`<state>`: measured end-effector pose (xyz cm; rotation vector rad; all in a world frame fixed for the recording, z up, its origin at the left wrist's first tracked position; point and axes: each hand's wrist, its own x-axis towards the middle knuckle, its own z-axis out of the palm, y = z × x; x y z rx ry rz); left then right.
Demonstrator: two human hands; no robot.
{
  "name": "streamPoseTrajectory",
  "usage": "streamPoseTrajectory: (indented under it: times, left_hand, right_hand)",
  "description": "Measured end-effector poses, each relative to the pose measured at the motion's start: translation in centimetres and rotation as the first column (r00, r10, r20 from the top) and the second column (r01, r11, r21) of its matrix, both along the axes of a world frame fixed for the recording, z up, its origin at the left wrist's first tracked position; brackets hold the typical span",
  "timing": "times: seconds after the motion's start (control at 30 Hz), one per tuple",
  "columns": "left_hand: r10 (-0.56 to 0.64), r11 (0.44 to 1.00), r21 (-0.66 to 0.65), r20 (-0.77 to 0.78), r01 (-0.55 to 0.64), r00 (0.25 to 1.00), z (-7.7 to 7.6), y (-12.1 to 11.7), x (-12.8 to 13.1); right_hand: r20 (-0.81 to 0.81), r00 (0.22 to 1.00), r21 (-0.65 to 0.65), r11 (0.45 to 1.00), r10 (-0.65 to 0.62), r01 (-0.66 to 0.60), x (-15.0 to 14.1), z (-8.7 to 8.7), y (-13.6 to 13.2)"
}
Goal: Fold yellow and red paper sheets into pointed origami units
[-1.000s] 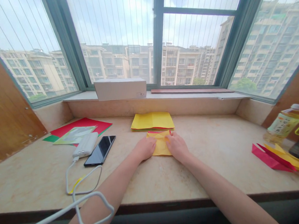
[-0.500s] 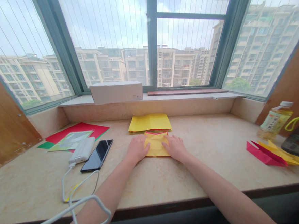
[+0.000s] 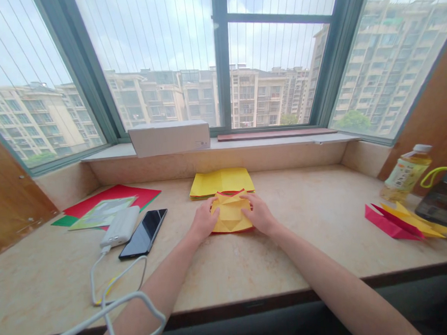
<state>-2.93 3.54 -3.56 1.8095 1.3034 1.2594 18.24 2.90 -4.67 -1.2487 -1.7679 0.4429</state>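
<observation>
Handling paper (image 3: 231,214) on surface (image 3: 300,233), just on near side of stack (image 3: 221,181). Pinching left edge with left fingers (image 3: 206,209), right edge with right fingers (image 3: 252,200). Keep pressure light and even; follow creases to prevent tearing.

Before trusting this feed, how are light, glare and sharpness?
Head view, top: bright daylight washes the sky pale, and window frames splay outward; head view, left: a pale sheen on the phone; head view, right edge: the dark bottle looks soft; head view, middle: creases show on the folded yellow paper.
</observation>
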Motion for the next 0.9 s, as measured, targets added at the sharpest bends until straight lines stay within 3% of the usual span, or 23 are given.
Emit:
streamPoseTrajectory:
  times: [0.2,0.37,0.5,0.67,0.77,0.9]
  left_hand:
    - [0.032,0.993,-0.119,0.297,0.004,0.954,0.4,0.1,0.3]
    - [-0.079,0.97,-0.17,0.448,0.172,0.891,1.2,-0.4,0.3]
    - [-0.094,0.985,-0.095,0.425,0.147,0.9,1.9,-0.6,0.3]
    - [-0.12,0.992,0.03,0.454,0.12,0.883,2.4,-0.7,0.4]
    - [-0.16,0.982,-0.012,0.472,0.187,0.867,2.6,-1.1,0.7]
    - [-0.251,0.946,-0.077,0.443,0.316,0.861,2.6,-1.8,0.9]
  right_hand:
    - [-0.272,0.96,0.066,0.996,0.073,-0.057,-0.3,0.3,0.2]
    - [-0.58,0.776,0.138,0.969,0.247,-0.206,-0.5,0.7,0.1]
    - [-0.614,0.74,0.166,0.962,0.274,-0.219,-0.4,1.2,-0.2]
    - [-0.588,0.761,0.142,0.961,0.275,-0.238,-0.3,1.7,-0.8]
    - [-0.594,0.748,0.102,0.95,0.296,-0.295,-0.3,1.7,-1.1]
    - [-0.642,0.719,0.086,0.956,0.269,-0.281,-0.4,1.7,-1.0]
